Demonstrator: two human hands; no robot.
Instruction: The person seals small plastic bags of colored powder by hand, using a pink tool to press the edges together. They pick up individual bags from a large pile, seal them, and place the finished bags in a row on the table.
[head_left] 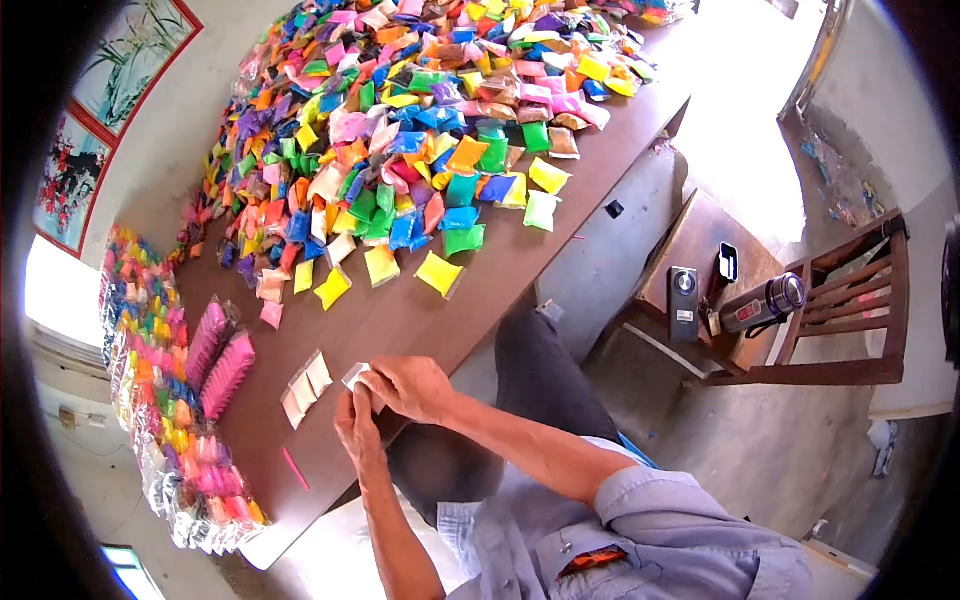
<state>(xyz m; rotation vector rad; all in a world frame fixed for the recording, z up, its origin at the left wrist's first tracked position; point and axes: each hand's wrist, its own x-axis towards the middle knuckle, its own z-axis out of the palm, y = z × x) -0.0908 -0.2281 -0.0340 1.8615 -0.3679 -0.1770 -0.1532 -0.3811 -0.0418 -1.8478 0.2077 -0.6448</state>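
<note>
Close together at the table's near edge, my left hand and my right hand both have their fingers closed on a small white packet. Its upper end shows past the fingertips; the rest is hidden by them. Just left of the hands, pale cream packets in clear plastic lie side by side on the brown table. A thin pink stick rests nearer the table's corner.
A large heap of colourful small packets covers the far table. Pink bundles stand at left, beside stacked bagged packets. Off to the right, a wooden chair adjoins a small stand holding a flask and a dark box.
</note>
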